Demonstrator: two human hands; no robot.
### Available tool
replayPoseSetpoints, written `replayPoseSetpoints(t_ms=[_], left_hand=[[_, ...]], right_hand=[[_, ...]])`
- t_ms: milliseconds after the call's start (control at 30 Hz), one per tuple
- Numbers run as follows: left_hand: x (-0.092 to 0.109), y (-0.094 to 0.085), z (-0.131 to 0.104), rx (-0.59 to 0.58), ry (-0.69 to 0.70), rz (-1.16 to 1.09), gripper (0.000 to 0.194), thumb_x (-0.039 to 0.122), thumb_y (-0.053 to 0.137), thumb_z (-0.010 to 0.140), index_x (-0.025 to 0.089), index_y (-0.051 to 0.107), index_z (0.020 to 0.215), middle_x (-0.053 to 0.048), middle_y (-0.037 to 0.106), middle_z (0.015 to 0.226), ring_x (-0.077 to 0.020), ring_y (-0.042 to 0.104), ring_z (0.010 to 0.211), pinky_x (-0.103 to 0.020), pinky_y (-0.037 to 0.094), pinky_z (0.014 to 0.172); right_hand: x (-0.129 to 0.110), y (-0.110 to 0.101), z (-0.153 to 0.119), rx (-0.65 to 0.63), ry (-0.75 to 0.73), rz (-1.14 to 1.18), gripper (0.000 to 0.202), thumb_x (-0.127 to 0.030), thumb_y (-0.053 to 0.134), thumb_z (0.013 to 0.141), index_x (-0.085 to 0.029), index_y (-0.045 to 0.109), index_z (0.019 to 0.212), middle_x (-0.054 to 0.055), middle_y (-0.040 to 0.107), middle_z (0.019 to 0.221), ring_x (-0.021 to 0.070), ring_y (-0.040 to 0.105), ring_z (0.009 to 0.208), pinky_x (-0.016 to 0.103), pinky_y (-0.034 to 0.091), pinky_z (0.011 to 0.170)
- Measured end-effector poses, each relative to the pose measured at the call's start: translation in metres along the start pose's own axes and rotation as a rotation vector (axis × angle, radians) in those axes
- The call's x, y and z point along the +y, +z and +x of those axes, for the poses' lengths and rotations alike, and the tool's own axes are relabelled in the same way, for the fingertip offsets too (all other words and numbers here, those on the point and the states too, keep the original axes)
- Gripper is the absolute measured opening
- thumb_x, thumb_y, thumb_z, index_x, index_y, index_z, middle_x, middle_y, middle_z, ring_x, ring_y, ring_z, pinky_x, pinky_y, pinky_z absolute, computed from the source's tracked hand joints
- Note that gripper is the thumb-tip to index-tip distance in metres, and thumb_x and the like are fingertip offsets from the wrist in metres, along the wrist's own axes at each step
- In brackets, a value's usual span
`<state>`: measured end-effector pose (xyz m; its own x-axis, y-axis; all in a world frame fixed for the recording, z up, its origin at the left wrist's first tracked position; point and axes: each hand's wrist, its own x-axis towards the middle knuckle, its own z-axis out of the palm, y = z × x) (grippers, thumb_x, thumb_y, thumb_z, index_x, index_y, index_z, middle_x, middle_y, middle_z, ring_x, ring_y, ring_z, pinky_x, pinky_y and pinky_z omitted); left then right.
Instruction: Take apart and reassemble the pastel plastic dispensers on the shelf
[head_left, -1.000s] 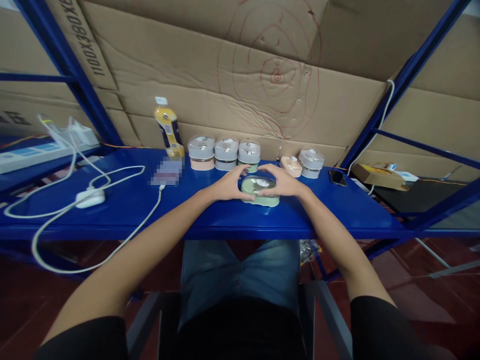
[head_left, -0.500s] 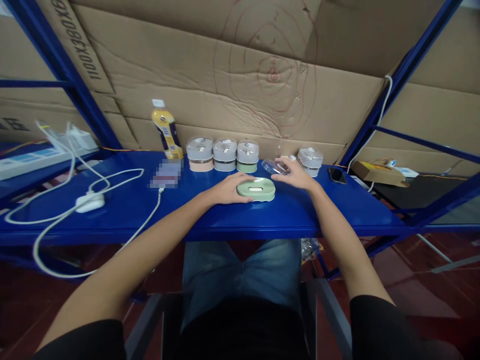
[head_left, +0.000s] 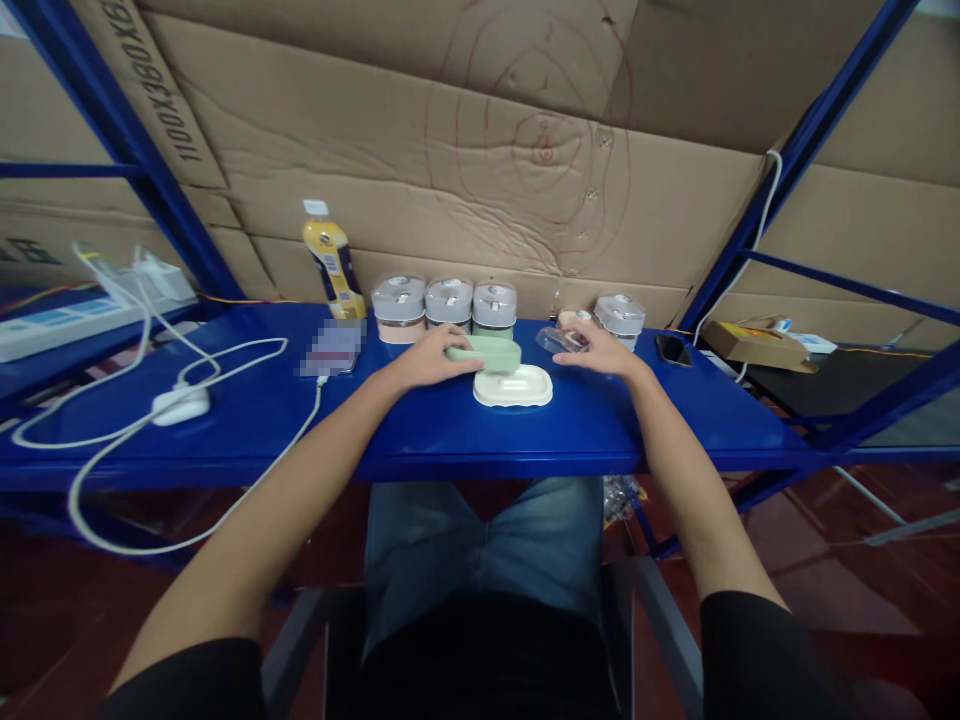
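A green oval tray [head_left: 491, 352] is gripped at its left end by my left hand [head_left: 439, 357], raised a little over the blue table. Below it a cream oval piece [head_left: 513, 386] lies on the table. To the right, my right hand [head_left: 596, 347] has its fingers around a clear plastic cover [head_left: 561, 340]. Behind my hands stand several lidded containers: one with a pink base [head_left: 400, 310], one grey [head_left: 449, 302], one with a green base [head_left: 495, 308], and another [head_left: 621, 314] beyond my right hand.
A yellow drink bottle [head_left: 334, 262] and a blurred-out flat object [head_left: 331, 347] are at the left, near white cables and a charger [head_left: 181, 404]. A phone [head_left: 673, 350] lies at the right. Cardboard [head_left: 360, 130] backs the blue table [head_left: 420, 430].
My left hand has lifted the green tray up and to the left, uncovering the cream piece. My right hand and the clear cover have shifted slightly right and down.
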<state>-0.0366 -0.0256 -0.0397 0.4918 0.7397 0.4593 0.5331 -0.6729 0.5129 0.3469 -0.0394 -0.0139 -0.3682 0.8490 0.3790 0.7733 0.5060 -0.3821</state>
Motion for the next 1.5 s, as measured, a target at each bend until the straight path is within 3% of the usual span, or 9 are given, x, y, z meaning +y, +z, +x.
replayPoseSetpoints(t_ms=[100,267,367,467,633,867,1200,1367,1500], left_hand=[[-0.004,-0.007,0.000,0.003,-0.030,-0.003,0.052,0.074,0.084,0.080,0.022,0.081,0.086,-0.012,0.072,0.118,-0.0335,0.073,0.111,-0.063,0.054,0.116],[0.011,0.007,-0.001,0.025,0.070,-0.062,0.053,0.069,0.083,0.088,0.023,0.079,0.115,-0.013,0.074,0.132,-0.0354,0.070,0.128,-0.061,0.052,0.120],[0.025,0.023,-0.004,0.016,0.085,-0.094,0.084,0.067,0.090,0.082,0.023,0.063,0.148,-0.017,0.069,0.149,-0.0388,0.067,0.139,-0.059,0.053,0.121],[0.033,0.036,-0.006,-0.003,0.100,-0.127,0.113,0.064,0.098,0.073,0.022,0.045,0.164,-0.022,0.062,0.159,-0.0432,0.064,0.146,-0.059,0.054,0.121],[0.038,0.046,-0.007,-0.040,0.106,-0.148,0.119,0.062,0.098,0.072,0.020,0.039,0.166,-0.024,0.063,0.159,-0.0469,0.065,0.146,-0.062,0.054,0.120],[0.033,0.053,-0.006,-0.049,0.112,-0.104,0.126,0.062,0.102,0.065,0.018,0.041,0.166,-0.027,0.054,0.168,-0.0500,0.057,0.154,-0.066,0.047,0.127],[0.015,0.050,-0.006,-0.137,0.190,-0.008,0.108,0.066,0.092,0.080,0.021,0.046,0.166,-0.022,0.057,0.165,-0.0471,0.056,0.154,-0.064,0.049,0.126],[0.004,0.050,-0.005,-0.072,0.121,0.024,0.081,0.053,0.078,0.095,0.016,0.049,0.161,-0.024,0.064,0.155,-0.0412,0.071,0.136,-0.060,0.058,0.118],[0.003,0.050,-0.003,-0.089,0.088,0.082,0.068,0.049,0.074,0.098,0.012,0.057,0.152,-0.025,0.067,0.147,-0.0399,0.073,0.132,-0.059,0.059,0.116]], right_hand=[[-0.001,-0.001,-0.001,-0.129,0.109,0.016,0.076,-0.069,0.091,0.077,-0.024,0.075,0.136,0.014,0.078,0.134,0.0383,0.076,0.120,0.060,0.063,0.109],[-0.015,0.004,-0.001,0.050,-0.014,0.128,0.082,-0.070,0.086,0.084,-0.028,0.069,0.151,0.013,0.072,0.153,0.0385,0.071,0.136,0.061,0.059,0.117],[-0.029,0.011,0.001,0.031,-0.166,0.220,0.091,-0.072,0.088,0.081,-0.029,0.066,0.157,0.013,0.068,0.160,0.0385,0.066,0.145,0.060,0.057,0.120],[-0.044,0.023,0.004,-0.071,-0.277,0.226,0.093,-0.070,0.094,0.075,-0.031,0.069,0.156,0.011,0.072,0.155,0.0378,0.068,0.142,0.060,0.055,0.122],[-0.062,0.041,0.007,-0.130,-0.356,0.199,0.090,-0.068,0.097,0.073,-0.029,0.073,0.150,0.012,0.076,0.145,0.0374,0.072,0.134,0.058,0.054,0.120],[-0.067,0.042,0.008,-0.174,-0.372,0.154,0.087,-0.069,0.094,0.077,-0.029,0.072,0.151,0.012,0.078,0.138,0.0363,0.073,0.127,0.057,0.056,0.117],[-0.062,0.033,-0.002,-0.314,-0.276,0.066,0.105,-0.059,0.096,0.078,-0.028,0.054,0.169,0.014,0.067,0.155,0.0387,0.065,0.142,0.058,0.051,0.125],[-0.044,0.004,-0.009,-0.371,-0.014,-0.054,0.114,-0.060,0.097,0.074,-0.027,0.050,0.172,0.014,0.066,0.163,0.0420,0.065,0.146,0.058,0.051,0.126],[-0.028,-0.003,-0.010,-0.277,0.168,-0.208,0.105,-0.069,0.093,0.077,-0.027,0.057,0.167,0.016,0.071,0.158,0.0450,0.067,0.145,0.058,0.055,0.121]])
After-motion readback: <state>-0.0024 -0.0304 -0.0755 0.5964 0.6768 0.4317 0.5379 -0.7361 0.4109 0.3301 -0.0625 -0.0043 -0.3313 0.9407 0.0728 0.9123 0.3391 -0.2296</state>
